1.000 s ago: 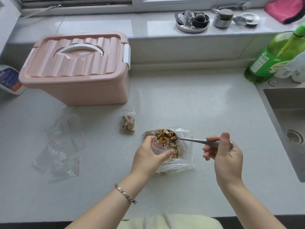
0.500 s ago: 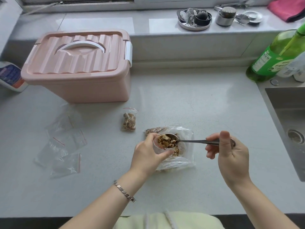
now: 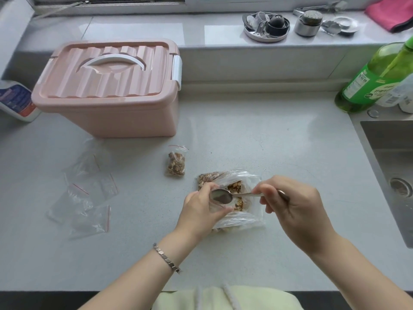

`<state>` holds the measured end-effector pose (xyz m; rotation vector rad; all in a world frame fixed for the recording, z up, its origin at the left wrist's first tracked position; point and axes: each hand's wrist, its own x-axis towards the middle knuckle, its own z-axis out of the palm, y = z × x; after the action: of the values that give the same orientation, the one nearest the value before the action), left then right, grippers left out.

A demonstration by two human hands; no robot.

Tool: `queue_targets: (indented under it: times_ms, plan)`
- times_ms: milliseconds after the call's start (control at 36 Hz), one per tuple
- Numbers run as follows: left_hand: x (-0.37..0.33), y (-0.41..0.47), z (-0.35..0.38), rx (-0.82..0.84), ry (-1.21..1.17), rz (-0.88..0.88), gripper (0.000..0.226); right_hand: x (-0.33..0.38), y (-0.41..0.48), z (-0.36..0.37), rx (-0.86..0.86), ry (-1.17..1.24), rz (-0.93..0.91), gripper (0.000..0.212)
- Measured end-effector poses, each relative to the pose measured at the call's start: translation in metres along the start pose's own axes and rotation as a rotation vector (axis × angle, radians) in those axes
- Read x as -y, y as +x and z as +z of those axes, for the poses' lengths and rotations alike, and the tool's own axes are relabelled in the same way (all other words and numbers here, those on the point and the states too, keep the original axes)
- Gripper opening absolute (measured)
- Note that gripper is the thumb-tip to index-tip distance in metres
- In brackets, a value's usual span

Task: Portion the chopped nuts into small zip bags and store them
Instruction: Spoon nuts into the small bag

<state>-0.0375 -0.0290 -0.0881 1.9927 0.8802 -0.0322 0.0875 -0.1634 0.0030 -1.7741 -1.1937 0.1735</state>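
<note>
Soft, even daylight comes from the window at the top, and the glossy windowsill (image 3: pixel 138 30) throws back pale rectangles of glare. The worktop (image 3: pixel 268 142) is bright and flat-lit, with only faint, diffuse shadows in front of the pink storage box (image 3: pixel 107 90) and under the right hand (image 3: pixel 295 204). The spoon (image 3: pixel 221 195) bowl shows a dull grey sheen. The empty zip bags (image 3: pixel 82 198) are low in contrast and hard to separate. Detail is slightly soft overall. Wide-angle distortion bows the sill and tilts the green bottle (image 3: pixel 368 77) at the right edge.
</note>
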Motion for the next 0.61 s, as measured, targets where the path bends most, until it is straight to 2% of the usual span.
queue_targets:
  times_ms: [111, 167, 278, 361, 500, 611]
  plan:
    - [0.000, -0.003, 0.000, 0.011, -0.011, -0.009, 0.057, 0.001, -0.004, -0.002, -0.023, -0.083, -0.091, 0.056]
    - [-0.004, -0.005, -0.001, 0.011, -0.005, -0.006, 0.066, -0.001, -0.007, -0.002, -0.046, -0.093, -0.110, 0.057]
    - [-0.012, -0.009, -0.004, 0.050, 0.018, -0.001, 0.085, -0.009, -0.013, -0.008, -0.122, -0.068, -0.017, 0.056]
    - [-0.011, -0.010, -0.004, 0.100, 0.025, -0.016, 0.082, -0.015, -0.017, -0.012, -0.171, -0.032, 0.075, 0.045]
    - [-0.005, -0.008, -0.001, 0.155, 0.038, 0.001, 0.062, -0.024, -0.024, -0.015, -0.232, -0.021, 0.205, 0.034]
    - [-0.005, -0.008, -0.006, 0.065, -0.078, -0.029, 0.058, -0.032, -0.028, -0.016, -0.288, 0.045, 0.388, 0.047]
